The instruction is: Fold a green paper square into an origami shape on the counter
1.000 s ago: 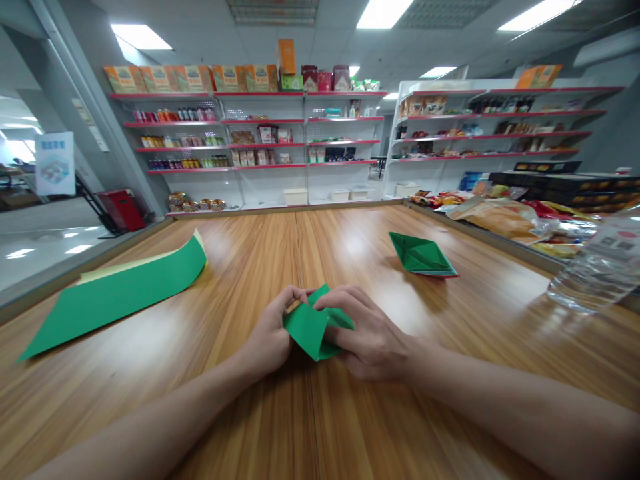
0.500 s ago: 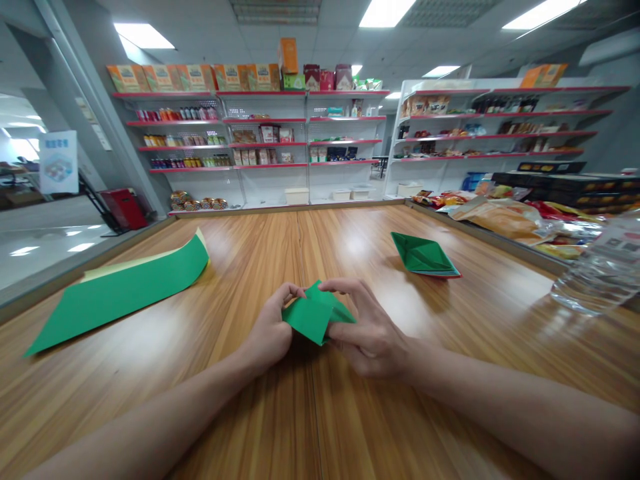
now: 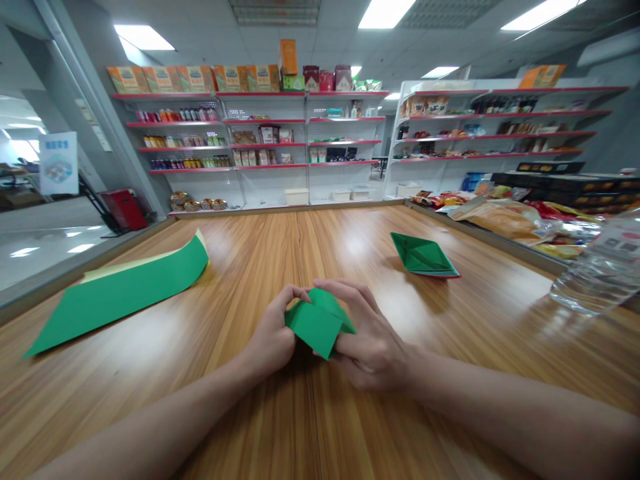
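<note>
Folded green paper (image 3: 320, 325), one, centre of dial, over the wooden table (image 3: 240, 280): is gripped at 9 o'clock by the left hand (image 3: 274, 331) and at 3 o'clock by the right hand (image 3: 374, 341), fingers of both closed on it. On the table: long green sheet (image 3: 123, 293), yellow layer (image 3: 117, 271) behind, 10 o'clock; second folded green piece (image 3: 423, 257), 2 o'clock; clear bottle (image 3: 597, 273), 3 o'clock. Beyond, 12 o'clock: stocked white shelves (image 3: 273, 181), red-edged.

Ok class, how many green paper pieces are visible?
3: green sheet at left, folded piece between left hand and right hand, folded packet at right. Layers may hide more.
</note>
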Action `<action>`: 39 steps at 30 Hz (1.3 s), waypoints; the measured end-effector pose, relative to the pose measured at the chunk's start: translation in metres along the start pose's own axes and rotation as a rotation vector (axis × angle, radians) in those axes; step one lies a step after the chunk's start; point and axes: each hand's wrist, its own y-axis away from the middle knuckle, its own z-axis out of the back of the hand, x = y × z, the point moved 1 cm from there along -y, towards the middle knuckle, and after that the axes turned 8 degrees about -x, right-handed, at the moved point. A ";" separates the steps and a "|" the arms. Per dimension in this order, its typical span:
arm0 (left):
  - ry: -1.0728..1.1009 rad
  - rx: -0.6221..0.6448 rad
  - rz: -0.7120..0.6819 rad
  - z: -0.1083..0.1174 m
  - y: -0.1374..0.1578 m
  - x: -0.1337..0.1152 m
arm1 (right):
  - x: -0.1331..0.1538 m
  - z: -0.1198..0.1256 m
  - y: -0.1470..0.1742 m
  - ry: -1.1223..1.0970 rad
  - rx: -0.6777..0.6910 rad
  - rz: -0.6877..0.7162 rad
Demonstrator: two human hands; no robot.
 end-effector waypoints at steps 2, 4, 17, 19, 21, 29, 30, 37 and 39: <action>0.002 -0.009 0.009 0.001 -0.001 0.000 | 0.000 0.000 -0.001 -0.022 -0.033 -0.007; -0.003 -0.005 0.015 0.002 0.000 -0.001 | 0.000 -0.001 -0.001 -0.053 -0.021 -0.005; -0.049 -0.114 0.103 0.002 -0.003 -0.002 | -0.008 -0.002 0.006 0.013 -0.203 -0.174; 0.015 -0.113 0.123 0.003 -0.003 -0.003 | -0.010 -0.002 0.006 0.020 -0.120 -0.073; 0.207 -0.073 0.208 0.004 -0.003 -0.005 | -0.013 -0.003 0.006 0.038 0.042 0.034; 0.667 -0.036 0.565 0.009 -0.008 -0.004 | -0.020 -0.013 0.010 0.079 0.357 0.116; 0.627 -0.081 0.576 0.008 -0.009 -0.001 | -0.020 -0.014 0.010 0.077 0.387 0.113; 0.693 -0.115 0.585 0.007 -0.012 -0.003 | -0.026 -0.013 0.013 -0.179 0.127 -0.297; 0.666 -0.059 0.554 0.005 -0.010 -0.005 | -0.033 -0.015 0.015 -0.314 -0.082 -0.644</action>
